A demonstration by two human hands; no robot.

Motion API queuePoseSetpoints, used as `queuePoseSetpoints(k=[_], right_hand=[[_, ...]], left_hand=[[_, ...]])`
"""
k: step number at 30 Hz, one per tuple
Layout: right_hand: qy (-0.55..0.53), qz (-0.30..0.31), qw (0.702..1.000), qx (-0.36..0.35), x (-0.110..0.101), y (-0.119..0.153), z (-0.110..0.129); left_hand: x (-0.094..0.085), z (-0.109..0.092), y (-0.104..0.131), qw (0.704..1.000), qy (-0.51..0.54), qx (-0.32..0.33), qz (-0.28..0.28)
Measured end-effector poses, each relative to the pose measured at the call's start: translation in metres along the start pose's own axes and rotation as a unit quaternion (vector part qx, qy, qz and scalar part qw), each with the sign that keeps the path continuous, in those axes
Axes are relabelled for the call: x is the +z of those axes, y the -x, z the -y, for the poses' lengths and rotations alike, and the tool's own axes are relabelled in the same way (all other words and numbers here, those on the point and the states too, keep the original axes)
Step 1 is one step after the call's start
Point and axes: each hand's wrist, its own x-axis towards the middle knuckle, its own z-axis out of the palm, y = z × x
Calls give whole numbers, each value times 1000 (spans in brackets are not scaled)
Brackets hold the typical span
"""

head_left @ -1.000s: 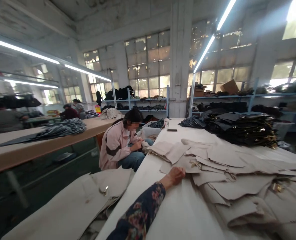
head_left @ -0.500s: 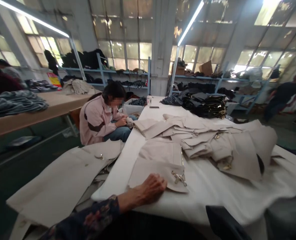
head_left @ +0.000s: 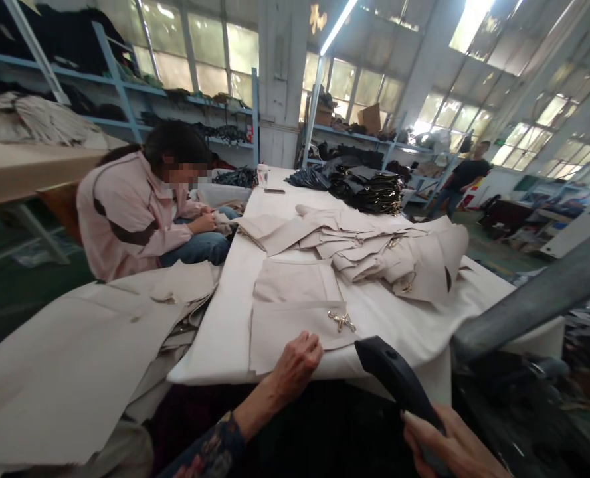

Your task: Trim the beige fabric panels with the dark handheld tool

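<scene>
My left hand [head_left: 297, 365] is closed on the near edge of a beige fabric piece [head_left: 280, 328] lying on the white-covered table [head_left: 210, 352]. Beside its knuckles, on the fabric, sits a gold-coloured metal clasp [head_left: 341, 321]. At the lower right, my right hand [head_left: 444, 441] is wrapped round a black curved handle [head_left: 399, 375], whose front end reaches the table's near edge. What the handle belongs to cannot be made out. Behind the piece lies a heap of beige fabric pieces [head_left: 369, 249] with more metal fittings.
More beige pieces [head_left: 76, 358] hang at the left. A seated person in a pink jacket [head_left: 130, 212] works beside the table. Black stacked material [head_left: 365, 186] lies at its far end. A grey metal bar [head_left: 539, 299] slants in at the right.
The view has swung to the right. My right hand has come into view, gripping the black handle, which showed only in part before. My left hand stays at the fabric's near edge.
</scene>
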Motion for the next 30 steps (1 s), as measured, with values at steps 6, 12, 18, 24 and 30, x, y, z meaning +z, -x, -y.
queuePoseSetpoints(k=[6,12,18,24,30], right_hand=[[-28,40,999,-3,16,-42,-2],[-18,27,999,2,18,-79,23],[-65,-19,998,7,-5,-92,44],[-82,13,997,0,-17,-68,21],[-104,-3,994,-8,-23,-50,5]], left_hand=[[4,4,0,999,26,1,-19],[9,4,1,999,39,5,-25],[12,4,1,998,50,-12,-31],[8,-5,-16,995,82,-53,-19],[7,-7,-60,954,269,-128,-36]])
